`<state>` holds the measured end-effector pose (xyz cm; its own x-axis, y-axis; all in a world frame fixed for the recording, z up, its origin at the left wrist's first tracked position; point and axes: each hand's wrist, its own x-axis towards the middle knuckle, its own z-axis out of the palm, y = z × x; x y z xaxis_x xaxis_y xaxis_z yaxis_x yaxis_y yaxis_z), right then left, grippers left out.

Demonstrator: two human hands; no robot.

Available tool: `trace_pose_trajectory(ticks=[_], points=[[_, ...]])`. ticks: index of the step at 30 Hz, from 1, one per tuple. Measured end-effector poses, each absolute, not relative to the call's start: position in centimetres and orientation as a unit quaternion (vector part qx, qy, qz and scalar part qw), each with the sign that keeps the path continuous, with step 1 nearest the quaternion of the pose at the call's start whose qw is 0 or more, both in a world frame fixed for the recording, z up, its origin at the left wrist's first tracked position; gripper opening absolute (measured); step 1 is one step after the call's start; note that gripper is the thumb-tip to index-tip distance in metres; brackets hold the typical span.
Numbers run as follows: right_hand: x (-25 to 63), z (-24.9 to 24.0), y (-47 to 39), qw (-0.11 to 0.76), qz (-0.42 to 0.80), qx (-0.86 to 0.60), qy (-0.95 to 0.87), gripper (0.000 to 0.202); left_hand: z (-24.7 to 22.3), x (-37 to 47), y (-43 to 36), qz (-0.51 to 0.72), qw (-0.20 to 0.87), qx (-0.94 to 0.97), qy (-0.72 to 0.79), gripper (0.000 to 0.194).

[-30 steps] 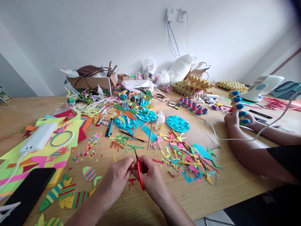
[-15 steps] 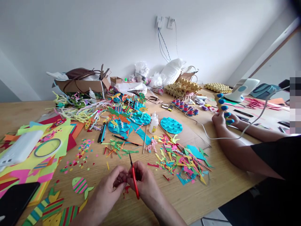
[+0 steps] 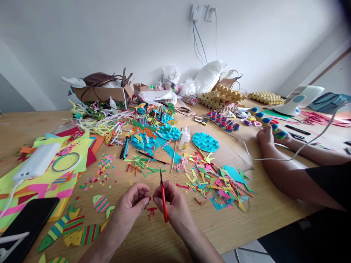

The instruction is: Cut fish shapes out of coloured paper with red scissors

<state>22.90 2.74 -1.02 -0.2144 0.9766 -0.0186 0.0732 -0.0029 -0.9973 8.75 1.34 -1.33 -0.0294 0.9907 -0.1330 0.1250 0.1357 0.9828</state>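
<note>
Red-handled scissors (image 3: 164, 204) hang in my right hand (image 3: 174, 202), with the dark blades pointing up and away. The thumb and fingertips of that hand are pressed together. Just to the left, my left hand (image 3: 134, 199) has its thumb and fingers pinched on something small, perhaps a red scrap, too small to make out. A narrow gap separates the fingertips of the two hands. Small red paper scraps (image 3: 151, 210) lie on the table between them. Striped paper fish (image 3: 101, 203) rest to the left of my left hand.
Colourful paper scraps (image 3: 219, 180) are heaped at the right, below blue egg-carton discs (image 3: 205, 141) and a glue bottle (image 3: 184, 138). Yellow paper sheets (image 3: 82, 146) and a black phone (image 3: 33, 223) lie left. At far right, another person's hands (image 3: 265, 137) hold a painted carton strip (image 3: 265, 120).
The view has shifted, so most things appear farther right. My hands have moved slightly apart, showing more red scraps between them. The other person's carton strip is now tilted lower.
</note>
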Motion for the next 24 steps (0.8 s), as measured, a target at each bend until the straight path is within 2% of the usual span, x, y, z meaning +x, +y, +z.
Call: trace_pose_trajectory(ticks=[5,9,12,18,24], points=[[22.7,-1.0,2.6,0.416,0.542,-0.462,-0.565,0.017,-2.0,8.5,0.9,0.418,0.373,0.583,0.588,0.020],[22.4,-1.0,2.7,0.410,0.535,-0.468,-0.572,0.015,-1.7,8.6,0.7,0.398,0.296,0.636,0.591,0.020],[22.4,-1.0,2.7,0.408,0.529,-0.462,-0.583,0.012,-1.5,8.7,0.8,0.402,0.338,0.613,0.590,0.020],[22.5,-0.8,2.5,0.416,0.481,-0.472,-0.611,0.012,-0.8,8.7,0.9,0.396,0.532,0.494,0.562,0.020],[22.5,-0.9,2.5,0.413,0.480,-0.474,-0.611,0.011,-0.4,8.4,0.9,0.360,0.504,0.552,0.557,0.016]])
